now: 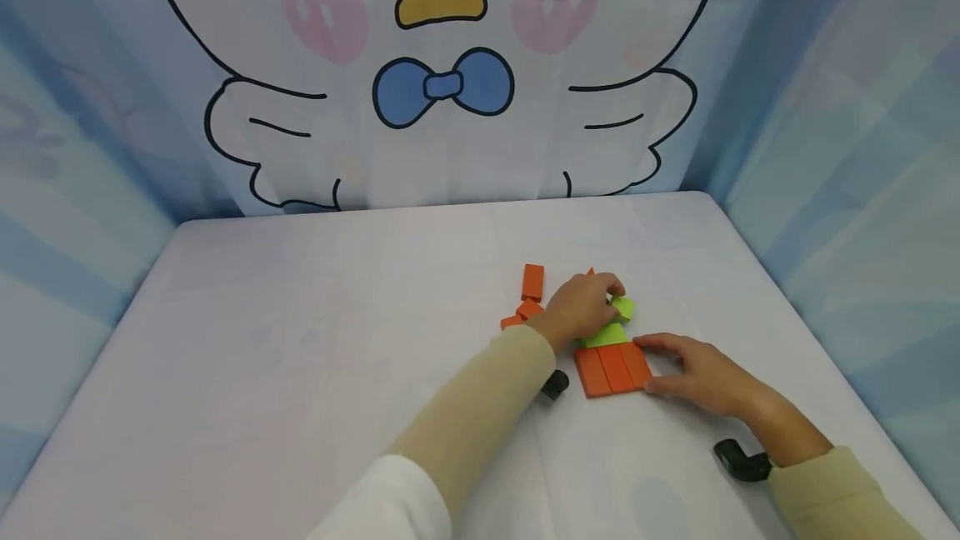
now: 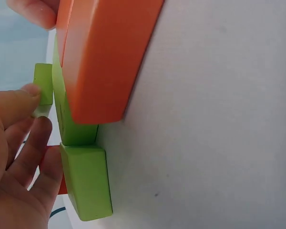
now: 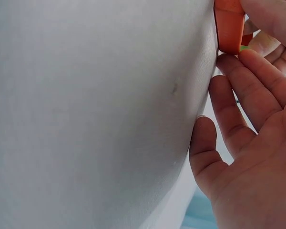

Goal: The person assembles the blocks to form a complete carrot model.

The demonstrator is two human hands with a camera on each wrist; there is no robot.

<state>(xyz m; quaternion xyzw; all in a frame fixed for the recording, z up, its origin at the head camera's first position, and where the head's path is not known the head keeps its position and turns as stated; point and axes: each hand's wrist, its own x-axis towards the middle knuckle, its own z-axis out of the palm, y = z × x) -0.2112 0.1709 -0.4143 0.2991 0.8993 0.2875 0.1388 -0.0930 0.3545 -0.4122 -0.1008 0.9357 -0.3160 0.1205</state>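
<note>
My left hand [image 1: 581,307] pinches a small lime-green block [image 2: 44,83] between thumb and fingers, just above other green blocks. Below it on the table lie a flat green block [image 1: 605,336] and another green block [image 2: 88,183]. A row of orange blocks [image 1: 611,369] lies side by side against the green one. At that row's right edge, my right hand [image 1: 705,373] holds the outermost orange block [image 3: 229,28], with its thumb at the near end and a finger at the far end. An orange tip [image 1: 591,271] shows behind my left hand, mostly hidden.
To the left of my left hand lie loose orange blocks [image 1: 533,282], partly covered by the hand and wrist. A white cloth covers the table [image 1: 300,373]. Patterned curtains [image 1: 862,148] stand around its back and sides. Black pieces [image 1: 741,461] sit at my wrists.
</note>
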